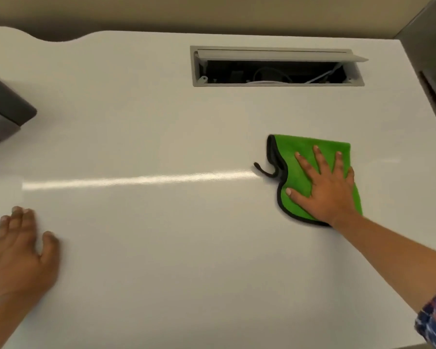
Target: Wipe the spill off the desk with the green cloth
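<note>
A green cloth point(295, 159) with a dark hem and a small hanging loop lies folded on the white desk point(161, 122), right of centre. My right hand point(325, 187) presses flat on top of it, fingers spread, palm down. My left hand point(20, 253) rests flat on the bare desk at the near left, holding nothing. No spill shows on the desk surface; a bright streak of reflected light runs across the middle.
An open cable hatch point(277, 66) with wires inside is set into the desk at the back right. A dark grey device point(3, 109) sits at the left edge. The desk's right edge runs close to the cloth.
</note>
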Tool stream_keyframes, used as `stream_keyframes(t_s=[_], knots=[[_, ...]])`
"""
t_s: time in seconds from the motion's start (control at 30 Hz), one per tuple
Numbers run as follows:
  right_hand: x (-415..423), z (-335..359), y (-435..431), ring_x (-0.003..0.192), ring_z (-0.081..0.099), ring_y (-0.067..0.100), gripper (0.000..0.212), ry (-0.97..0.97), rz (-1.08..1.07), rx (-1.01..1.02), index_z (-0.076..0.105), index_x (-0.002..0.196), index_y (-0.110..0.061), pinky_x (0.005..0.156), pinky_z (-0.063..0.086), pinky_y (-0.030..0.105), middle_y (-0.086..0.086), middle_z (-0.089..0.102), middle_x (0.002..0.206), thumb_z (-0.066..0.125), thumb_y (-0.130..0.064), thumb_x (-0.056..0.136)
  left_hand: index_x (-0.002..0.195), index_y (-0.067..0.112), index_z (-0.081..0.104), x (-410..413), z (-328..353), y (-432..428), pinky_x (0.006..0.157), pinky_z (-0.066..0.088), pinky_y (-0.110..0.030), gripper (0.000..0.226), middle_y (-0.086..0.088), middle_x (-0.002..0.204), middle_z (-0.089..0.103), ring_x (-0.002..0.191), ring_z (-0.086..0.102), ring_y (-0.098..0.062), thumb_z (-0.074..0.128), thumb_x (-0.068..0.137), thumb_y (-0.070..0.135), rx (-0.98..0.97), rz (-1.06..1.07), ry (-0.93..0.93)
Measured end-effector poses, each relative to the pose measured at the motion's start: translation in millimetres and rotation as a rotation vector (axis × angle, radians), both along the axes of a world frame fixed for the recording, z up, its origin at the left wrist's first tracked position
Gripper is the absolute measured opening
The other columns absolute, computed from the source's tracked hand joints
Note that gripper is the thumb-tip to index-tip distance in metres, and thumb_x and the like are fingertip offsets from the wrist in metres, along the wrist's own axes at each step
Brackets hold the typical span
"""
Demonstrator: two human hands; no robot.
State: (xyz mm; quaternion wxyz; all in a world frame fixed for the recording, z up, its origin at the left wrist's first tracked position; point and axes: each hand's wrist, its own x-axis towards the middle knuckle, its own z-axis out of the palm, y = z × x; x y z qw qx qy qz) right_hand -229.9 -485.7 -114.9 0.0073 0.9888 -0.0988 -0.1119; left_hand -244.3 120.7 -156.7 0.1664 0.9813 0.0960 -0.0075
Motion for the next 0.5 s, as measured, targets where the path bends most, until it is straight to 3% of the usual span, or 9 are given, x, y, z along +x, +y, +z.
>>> stream_keyframes(t_s=[0.1, 0.27, 0.37, 0.5], knots=[[-54, -2, 30, 0.147, 0.012, 0.054, 0.096, 0.052, -0.009, -0.004, 0.007, 0.157, -0.049, 0.107, 0.024, 0.079, 0.005, 0.012, 0.169, 0.019, -0.095, 0.073, 0.146, -0.001, 0.031, 1, 17, -2, 0.118, 0.016, -0.047, 0.071, -0.022, 0.155, 0.028, 0.143, 0.021, -0.040, 0.026, 0.090, 0.043, 0.124, -0.014, -0.002], [-121, 0, 121, 0.149, 0.005, 0.056, 0.107, 0.123, 0.037, 0.028, 0.013, 0.158, -0.044, 0.108, 0.018, 0.081, 0.012, 0.011, 0.169, 0.029, -0.098, 0.067, 0.148, 0.003, 0.031, -2, 18, -3, 0.118, 0.015, -0.041, 0.070, -0.016, 0.157, 0.028, 0.145, 0.020, -0.032, 0.026, 0.091, 0.044, 0.142, 0.014, 0.001], [-128, 0, 184, 0.149, 0.004, 0.055, 0.109, 0.098, 0.132, 0.075, 0.020, 0.156, -0.047, 0.110, 0.011, 0.080, 0.015, 0.016, 0.168, 0.033, -0.100, 0.063, 0.149, 0.006, 0.030, -3, 18, -2, 0.119, 0.015, -0.041, 0.070, -0.013, 0.158, 0.027, 0.146, 0.018, -0.030, 0.026, 0.091, 0.046, 0.129, 0.015, 0.028], [-115, -2, 214, 0.152, 0.006, 0.048, 0.095, 0.074, 0.246, 0.106, 0.026, 0.154, -0.050, 0.113, 0.011, 0.075, 0.008, 0.021, 0.167, 0.031, -0.095, 0.071, 0.151, 0.008, 0.027, -5, 23, -4, 0.119, 0.013, -0.040, 0.070, -0.009, 0.160, 0.023, 0.148, 0.016, -0.025, 0.026, 0.092, 0.046, 0.130, 0.017, 0.055]])
